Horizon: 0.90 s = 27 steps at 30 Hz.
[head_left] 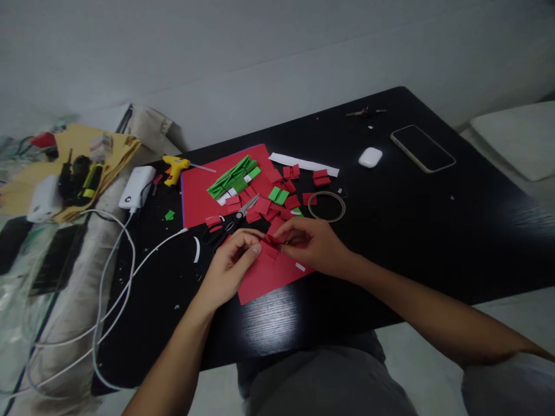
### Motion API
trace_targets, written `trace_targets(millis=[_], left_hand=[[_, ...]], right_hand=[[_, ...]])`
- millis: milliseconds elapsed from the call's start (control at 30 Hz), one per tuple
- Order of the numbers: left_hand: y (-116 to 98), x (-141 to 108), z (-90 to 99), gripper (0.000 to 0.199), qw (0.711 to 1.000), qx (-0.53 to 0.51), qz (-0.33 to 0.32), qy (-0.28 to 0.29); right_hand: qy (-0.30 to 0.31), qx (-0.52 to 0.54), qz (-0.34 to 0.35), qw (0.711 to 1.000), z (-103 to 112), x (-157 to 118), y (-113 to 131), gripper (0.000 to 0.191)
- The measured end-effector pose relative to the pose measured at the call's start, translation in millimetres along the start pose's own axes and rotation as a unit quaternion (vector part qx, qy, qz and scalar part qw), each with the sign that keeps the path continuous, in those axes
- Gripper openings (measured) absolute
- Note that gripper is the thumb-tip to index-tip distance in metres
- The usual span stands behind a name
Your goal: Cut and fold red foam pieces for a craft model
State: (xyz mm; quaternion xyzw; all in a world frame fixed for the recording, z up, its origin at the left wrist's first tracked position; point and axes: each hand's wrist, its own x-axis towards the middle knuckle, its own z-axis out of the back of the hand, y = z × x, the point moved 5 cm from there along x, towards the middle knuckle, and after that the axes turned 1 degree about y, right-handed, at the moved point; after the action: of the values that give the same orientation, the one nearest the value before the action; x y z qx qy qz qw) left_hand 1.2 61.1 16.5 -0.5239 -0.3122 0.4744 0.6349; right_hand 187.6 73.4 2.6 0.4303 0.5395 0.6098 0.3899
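Both hands meet over a red sheet (260, 284) at the near side of the black table. My left hand (234, 261) pinches the left side of a small folded red paper piece (269, 249). From the right, my right hand (313, 245) has its fingers closed on the same piece. Just beyond them lie several folded red pieces and a green folded piece (278, 195). Black-handled scissors (237, 218) rest open left of these. A bundle of green folded paper (233, 176) sits on a larger red sheet (197, 199).
A yellow glue gun (174, 169) and white power bank (137, 188) with cables stand at the left. A tape ring (326, 207) and white paper strip (303, 164) lie beyond my right hand. Farther right are a white case (370, 157) and a phone (422, 148).
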Motion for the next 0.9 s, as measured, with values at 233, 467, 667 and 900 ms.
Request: trace_targets(millis=[233, 467, 667, 900], left_hand=[[-0.3, 0.5, -0.7, 0.025, 0.999, 0.016, -0.016, 0.024], [2.5, -0.2, -0.5, 0.026, 0.999, 0.028, -0.011, 0.045], [4.4, 0.0, -1.5, 0.028, 0.999, 0.013, 0.007, 0.034], [6.1, -0.9, -1.3, 0.029, 0.999, 0.032, 0.022, 0.018]], right_hand=[[0.001, -0.049, 0.043, 0.998, 0.1, -1.9, 7.1, 0.017], [0.006, -0.070, 0.069, 0.995, 1.0, -3.2, 11.5, 0.018], [0.005, -0.068, 0.080, 0.994, -0.1, -4.0, 12.8, 0.016], [0.008, -0.071, 0.076, 0.995, -1.1, -4.6, 12.7, 0.018]])
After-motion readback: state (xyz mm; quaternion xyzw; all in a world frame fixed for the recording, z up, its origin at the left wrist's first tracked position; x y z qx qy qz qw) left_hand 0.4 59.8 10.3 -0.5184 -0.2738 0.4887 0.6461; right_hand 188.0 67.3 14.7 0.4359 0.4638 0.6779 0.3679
